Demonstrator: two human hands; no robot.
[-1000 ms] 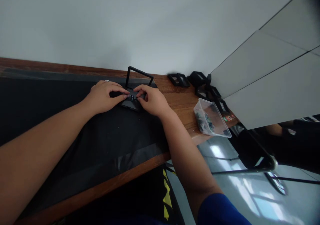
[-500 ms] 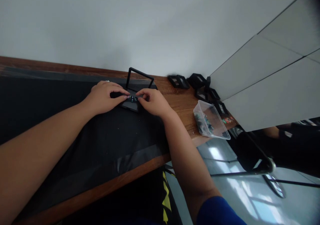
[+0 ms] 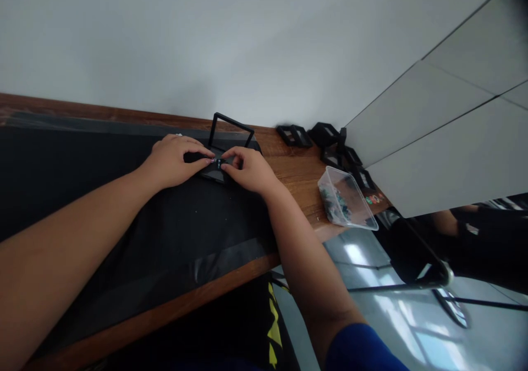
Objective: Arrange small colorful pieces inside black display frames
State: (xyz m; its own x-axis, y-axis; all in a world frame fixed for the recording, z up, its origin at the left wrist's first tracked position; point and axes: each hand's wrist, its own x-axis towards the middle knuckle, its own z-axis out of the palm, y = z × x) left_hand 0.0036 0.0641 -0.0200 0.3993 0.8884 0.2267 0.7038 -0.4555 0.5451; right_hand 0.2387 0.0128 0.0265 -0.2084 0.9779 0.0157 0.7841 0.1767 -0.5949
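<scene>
A small dark, shiny trinket with bluish glints (image 3: 218,163) sits between my fingertips; its exact kind is too small to make out. My left hand (image 3: 173,160) pinches its left side with thumb and index finger. From the right, my right hand (image 3: 250,169) is closed on its other end, thumb and index finger together. Just beneath is an open hinged black frame case (image 3: 231,121), its lid raised behind my fingers. Its lower half lies on the black mat (image 3: 173,228), partly hidden by my hands.
Several black frame cases (image 3: 293,135) lie along the wall at the right. A clear plastic tub (image 3: 353,200) with small wrapped pieces stands near the wooden table's right edge. Small coloured rings (image 3: 374,199) lie beyond it. Another person's arm (image 3: 447,222) shows at far right.
My right hand has shifted slightly left, its fingers covering more of the trinket. My left hand stays almost in place.
</scene>
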